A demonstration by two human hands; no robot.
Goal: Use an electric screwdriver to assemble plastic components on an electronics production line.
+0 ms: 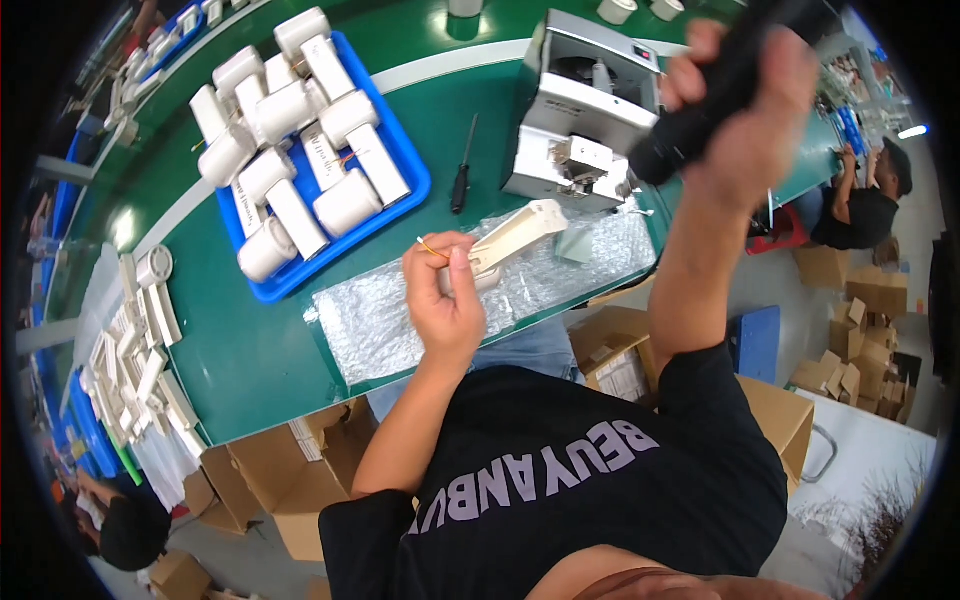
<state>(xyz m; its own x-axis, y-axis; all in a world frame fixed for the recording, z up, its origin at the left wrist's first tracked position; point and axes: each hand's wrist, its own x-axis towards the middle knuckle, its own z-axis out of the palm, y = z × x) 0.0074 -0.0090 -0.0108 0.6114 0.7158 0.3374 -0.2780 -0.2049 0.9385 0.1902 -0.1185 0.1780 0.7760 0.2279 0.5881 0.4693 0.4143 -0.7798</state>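
Note:
My left hand (445,305) is closed around the lower end of a white hair-dryer-shaped plastic housing (520,235). Its long handle lies open toward me, and a thin yellowish wire (430,247) sticks out by my fingers. The housing is over a sheet of bubble wrap (370,335) at the near edge of the table. Raised at the upper right, my right hand (750,145) grips a thick black electric screwdriver (715,95), blurred by motion; its tip cannot be made out clearly. Below it stands a silver screw feeder (590,120).
A blue tray (424,187) full of similar white housings stands at the left on the green table (250,385). A hand screwdriver (462,180) lies between tray and feeder. White handle parts (140,365) are piled far left. Cardboard boxes (290,490) sit below the table edge.

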